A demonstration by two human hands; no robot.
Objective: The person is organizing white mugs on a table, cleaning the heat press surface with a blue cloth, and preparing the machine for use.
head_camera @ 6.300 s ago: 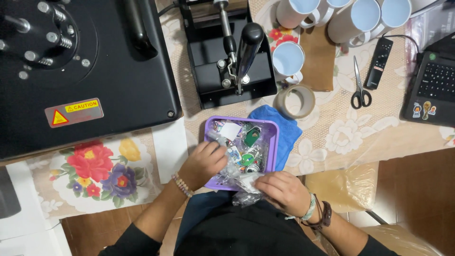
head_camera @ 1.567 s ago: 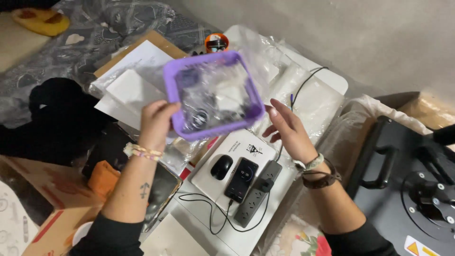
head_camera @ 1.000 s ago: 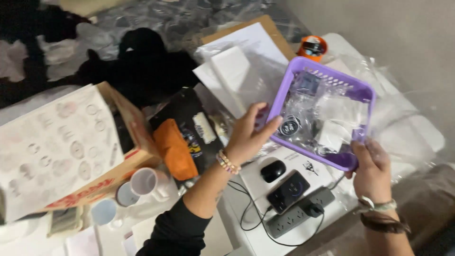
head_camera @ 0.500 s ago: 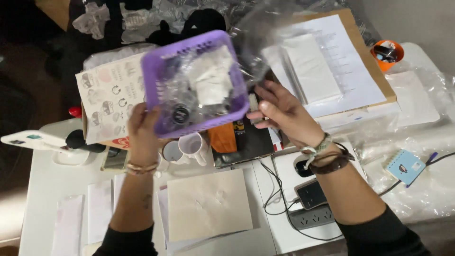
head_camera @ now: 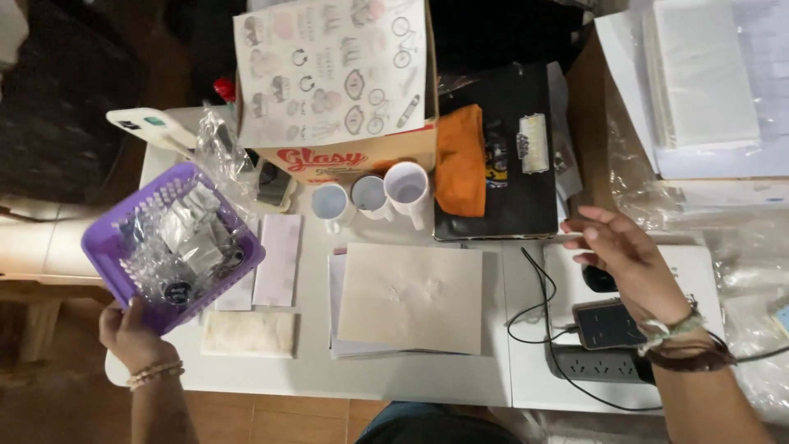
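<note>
My left hand grips the near corner of a purple plastic basket full of small clear plastic bags, held over the left end of a white table. My right hand hovers empty with fingers spread over the table's right side, above a black mouse and a phone lying on a power strip. Both wrists wear bracelets.
Three white mugs stand mid-table before a cardboard box topped with a printed sheet. A stack of paper lies in front. Orange cloth rests on a black folder. Paper strips lie left; papers and plastic wrap crowd the right.
The view has swung from the heat press table to this white table. The basket has come down to the left in my left hand alone; my right hand has let go and moved right.
</note>
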